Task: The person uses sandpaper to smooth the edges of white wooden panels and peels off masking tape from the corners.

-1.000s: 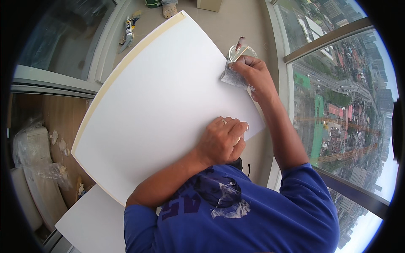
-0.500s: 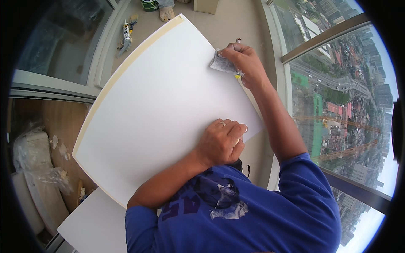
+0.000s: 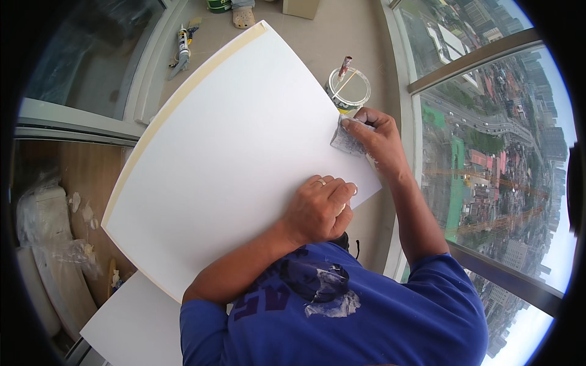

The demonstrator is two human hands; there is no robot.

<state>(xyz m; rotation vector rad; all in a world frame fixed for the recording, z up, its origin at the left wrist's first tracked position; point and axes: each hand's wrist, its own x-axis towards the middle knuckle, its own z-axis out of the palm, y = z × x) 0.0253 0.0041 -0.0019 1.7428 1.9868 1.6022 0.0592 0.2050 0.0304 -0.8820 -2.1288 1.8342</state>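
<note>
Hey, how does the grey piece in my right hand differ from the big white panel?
The grey piece is small; the white panel is far larger.
The grey piece is mottled and creased; the white panel looks smooth, with a cream band along one edge.
The grey piece is pinched in your right hand; the white panel spreads out before you.
Both look sheet-like.

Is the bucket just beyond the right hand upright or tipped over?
Upright: the bucket shows its round rim turned up toward the camera, with part of its wall visible near the right hand.
</note>
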